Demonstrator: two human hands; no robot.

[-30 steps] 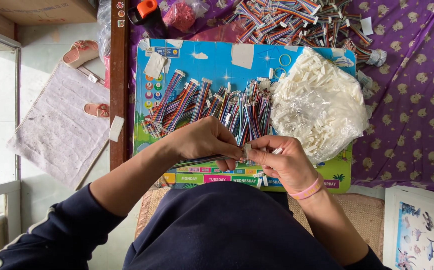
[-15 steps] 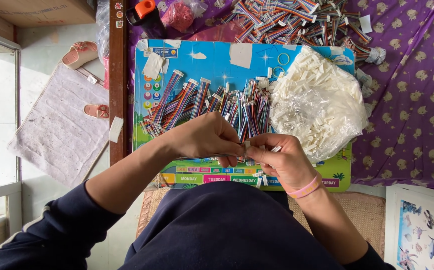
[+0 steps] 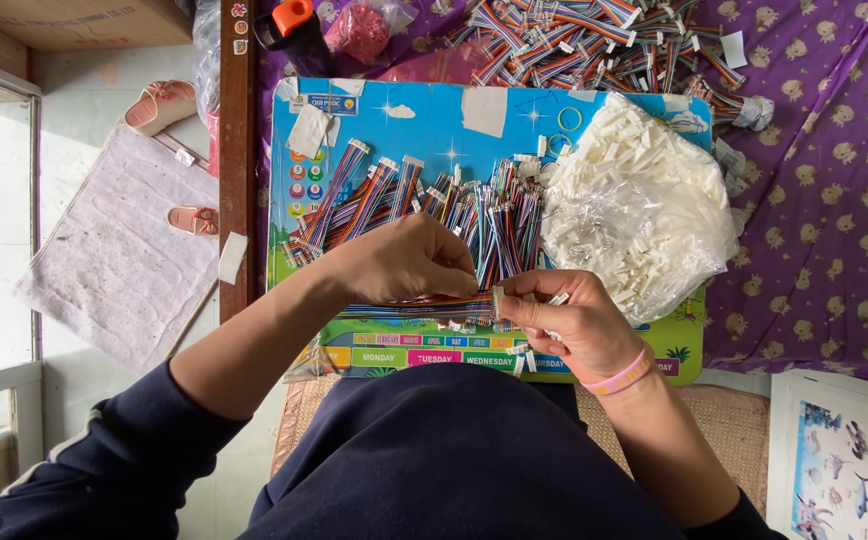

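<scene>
My left hand (image 3: 409, 262) pinches the end of a flat multicoloured ribbon cable (image 3: 424, 305) over a blue picture board (image 3: 434, 115). My right hand (image 3: 574, 325), with a pink band at the wrist, holds a small white plastic connector (image 3: 499, 300) against the cable's end, and a few more white connectors sit in its palm. The fingertips of both hands meet at the connector. A row of multicoloured cable bundles (image 3: 424, 205) lies on the board just beyond my hands. To the right sits a clear plastic bag of white connectors (image 3: 639, 205).
A larger heap of coloured cables (image 3: 594, 40) lies at the top on a purple patterned cloth (image 3: 834, 200). An orange-capped bottle (image 3: 294, 30) and a pink bag (image 3: 359, 30) stand at top left. Sandals (image 3: 159, 105) and a grey mat (image 3: 119, 250) lie on the floor at left. A fish picture sheet (image 3: 844, 460) is at lower right.
My hands stay together at the same spot; the fingers shift slightly as the connector is pressed against the cable end. Nothing else has moved.
</scene>
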